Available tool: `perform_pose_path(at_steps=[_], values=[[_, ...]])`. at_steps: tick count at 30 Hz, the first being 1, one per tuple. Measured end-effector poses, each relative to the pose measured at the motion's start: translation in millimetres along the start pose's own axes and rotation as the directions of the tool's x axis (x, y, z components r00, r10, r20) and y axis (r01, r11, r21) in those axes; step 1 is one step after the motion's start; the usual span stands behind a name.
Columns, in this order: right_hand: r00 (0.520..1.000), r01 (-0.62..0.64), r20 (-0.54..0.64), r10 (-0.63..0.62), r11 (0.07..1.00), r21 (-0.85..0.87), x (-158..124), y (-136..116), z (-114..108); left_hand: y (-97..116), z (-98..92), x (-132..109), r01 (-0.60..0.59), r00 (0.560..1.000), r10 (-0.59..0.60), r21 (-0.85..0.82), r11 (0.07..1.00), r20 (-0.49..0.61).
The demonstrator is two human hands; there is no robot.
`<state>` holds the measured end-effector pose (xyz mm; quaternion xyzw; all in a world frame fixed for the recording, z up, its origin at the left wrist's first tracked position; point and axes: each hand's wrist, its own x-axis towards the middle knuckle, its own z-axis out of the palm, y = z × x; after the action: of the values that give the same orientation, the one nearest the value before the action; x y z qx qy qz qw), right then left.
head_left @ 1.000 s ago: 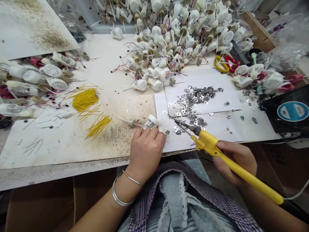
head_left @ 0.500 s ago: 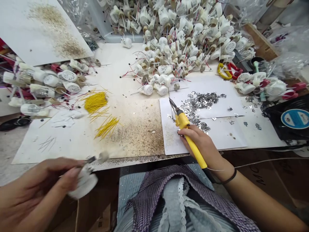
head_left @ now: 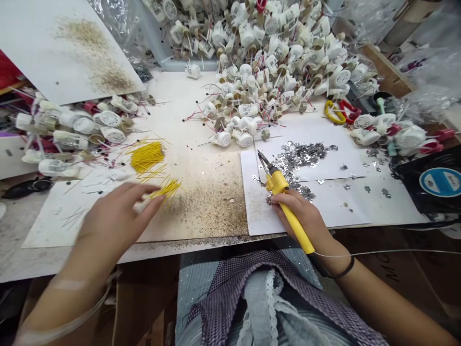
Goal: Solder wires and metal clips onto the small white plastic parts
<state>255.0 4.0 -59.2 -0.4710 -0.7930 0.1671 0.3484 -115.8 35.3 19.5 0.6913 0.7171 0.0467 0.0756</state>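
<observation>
My left hand (head_left: 118,216) reaches over the table, thumb and index finger apart, their tips at a small bundle of yellow wires (head_left: 169,190). No held thing shows in it; its palm side is hidden. Just beyond lies a thicker pile of yellow wires (head_left: 147,156). My right hand (head_left: 306,211) is wrapped round the yellow handle of a soldering iron (head_left: 293,218), whose metal tip points up and away to the left. Thin solder wire (head_left: 389,251) runs into the handle's rear end. Beyond that hand, small shiny metal plates (head_left: 302,156) lie heaped on white sheets (head_left: 338,206).
A large heap of white plastic units with red wires (head_left: 248,72) fills the back. More such units (head_left: 75,122) lie at left, under a stained white board (head_left: 82,57). Yellow and red rings (head_left: 334,111) and a black reel with a blue label (head_left: 441,179) are at right.
My left hand has moved from the near edge up and right to the yellow wires. The white plastic part it held is no longer visible. My right hand keeps the soldering iron nearly in place.
</observation>
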Motion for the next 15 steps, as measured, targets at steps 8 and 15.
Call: perform_pose_path(at_steps=[8, 15], values=[[0.997, -0.020, -0.079, 0.019, 1.000, -0.014, -1.8, 1.2, 3.2, 88.3, 33.4, 164.9, -0.168, 0.966, 0.147, -0.083, 0.982, -0.214], [0.988, -0.084, -0.126, 0.084, 0.996, 0.006, 1.6, -4.6, 2.0, 102.4, 38.3, 192.6, 0.168, 0.984, -0.158, -0.688, 0.706, 0.077]])
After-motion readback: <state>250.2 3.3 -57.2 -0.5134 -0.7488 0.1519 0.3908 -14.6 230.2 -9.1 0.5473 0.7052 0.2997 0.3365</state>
